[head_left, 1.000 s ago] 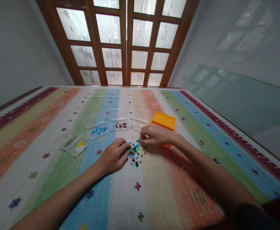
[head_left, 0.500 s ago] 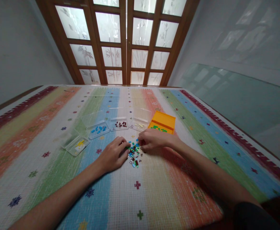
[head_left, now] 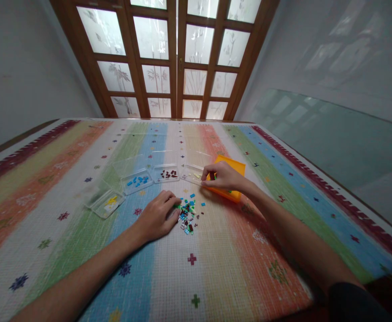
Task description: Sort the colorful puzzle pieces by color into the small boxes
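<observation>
Showing fingers drawn narrow, any grip not discernible, the right hand (head_left: 221, 175) overlaps the orange box (head_left: 233, 165) right of centre; a slack pinch could drop a brick into the adjacent clear box (head_left: 187, 175). At centre, the left hand (head_left: 159, 214), fingers curled, contents hidden, borders the brick pile (head_left: 187, 212); a nudge could scatter it.

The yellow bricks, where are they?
In the head view, the yellow bricks lie in the leftmost clear box, beside the box of blue bricks, left of the left hand.
</observation>
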`<state>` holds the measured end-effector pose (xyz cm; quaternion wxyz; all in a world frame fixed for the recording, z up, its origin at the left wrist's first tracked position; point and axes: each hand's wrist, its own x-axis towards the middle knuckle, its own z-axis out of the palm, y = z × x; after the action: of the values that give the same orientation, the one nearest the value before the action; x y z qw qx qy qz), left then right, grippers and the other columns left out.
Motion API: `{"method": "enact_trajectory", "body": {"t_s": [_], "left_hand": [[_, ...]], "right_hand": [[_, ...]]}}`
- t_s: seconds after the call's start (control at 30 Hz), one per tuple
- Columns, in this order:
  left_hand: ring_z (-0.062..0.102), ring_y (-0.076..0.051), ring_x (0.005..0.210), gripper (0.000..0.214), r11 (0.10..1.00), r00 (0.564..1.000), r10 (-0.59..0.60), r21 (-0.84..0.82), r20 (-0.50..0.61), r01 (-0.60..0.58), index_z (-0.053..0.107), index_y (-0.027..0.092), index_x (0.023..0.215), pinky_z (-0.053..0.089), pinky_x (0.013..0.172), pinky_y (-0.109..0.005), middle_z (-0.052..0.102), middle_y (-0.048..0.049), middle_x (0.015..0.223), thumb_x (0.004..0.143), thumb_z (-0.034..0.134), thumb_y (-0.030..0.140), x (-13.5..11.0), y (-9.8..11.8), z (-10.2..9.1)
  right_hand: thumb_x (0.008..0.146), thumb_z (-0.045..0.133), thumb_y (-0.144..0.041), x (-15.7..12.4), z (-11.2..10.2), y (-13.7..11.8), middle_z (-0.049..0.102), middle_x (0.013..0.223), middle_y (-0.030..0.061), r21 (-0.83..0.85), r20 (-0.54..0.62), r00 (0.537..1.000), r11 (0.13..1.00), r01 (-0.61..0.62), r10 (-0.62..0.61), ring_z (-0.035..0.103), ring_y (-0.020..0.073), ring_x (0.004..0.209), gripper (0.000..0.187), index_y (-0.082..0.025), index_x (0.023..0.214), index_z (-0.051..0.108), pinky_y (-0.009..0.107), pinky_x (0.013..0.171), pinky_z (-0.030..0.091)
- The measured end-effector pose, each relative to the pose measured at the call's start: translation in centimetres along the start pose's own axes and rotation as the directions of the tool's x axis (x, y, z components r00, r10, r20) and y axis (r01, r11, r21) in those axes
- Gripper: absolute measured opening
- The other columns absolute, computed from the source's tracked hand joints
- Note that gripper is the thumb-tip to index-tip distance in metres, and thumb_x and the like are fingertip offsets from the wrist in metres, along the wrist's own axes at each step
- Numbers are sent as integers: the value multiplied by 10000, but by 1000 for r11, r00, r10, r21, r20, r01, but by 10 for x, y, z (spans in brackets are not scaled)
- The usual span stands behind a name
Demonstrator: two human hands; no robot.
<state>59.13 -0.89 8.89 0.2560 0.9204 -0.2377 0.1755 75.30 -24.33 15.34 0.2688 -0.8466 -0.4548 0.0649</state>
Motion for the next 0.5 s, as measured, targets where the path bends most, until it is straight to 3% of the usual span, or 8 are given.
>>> {"method": "enact_trajectory", "body": {"t_s": [0.1, 0.27, 0.4, 0.5], "left_hand": [[611, -220, 895, 175, 1000, 1000, 1, -3, -7, -1, 662, 164, 1059, 543, 792, -371, 620, -99, 985, 958, 542, 242, 0, -1, 1], [615, -214, 884, 199, 1000, 1000, 12, -2, -14, -12, 681, 155, 1049, 547, 784, -368, 620, -102, 975, 981, 535, 271, 0, -1, 2], [611, -208, 874, 211, 1000, 1000, -4, -3, -9, 4, 683, 165, 1033, 545, 784, -368, 622, -95, 966, 997, 509, 278, 1, -1, 2], [608, -207, 879, 201, 1000, 1000, -23, -17, -7, 22, 677, 170, 1018, 540, 782, -362, 620, -92, 961, 997, 506, 275, 2, 0, 2]], "right_hand": [[804, 679, -145, 1, 1, 5, 671, 674, -1, -122, -82, 997, 993, -11, 1, 557, 108, 592, 41, -160, 811, 716, 234, 613, 377], [832, 659, -126, 2, 10, 11, 753, 834, 53, -287, -63, 998, 958, 1, -19, 635, 159, 724, 128, -179, 910, 746, 258, 687, 385], [882, 636, -169, 1, 13, 9, 771, 881, 88, -349, -41, 999, 937, -18, 4, 654, 186, 749, 154, -188, 966, 764, 270, 662, 372], [898, 595, -151, 1, 10, 6, 773, 924, 93, -345, -91, 996, 939, -11, -21, 657, 186, 767, 186, -189, 974, 760, 277, 681, 387]]}}
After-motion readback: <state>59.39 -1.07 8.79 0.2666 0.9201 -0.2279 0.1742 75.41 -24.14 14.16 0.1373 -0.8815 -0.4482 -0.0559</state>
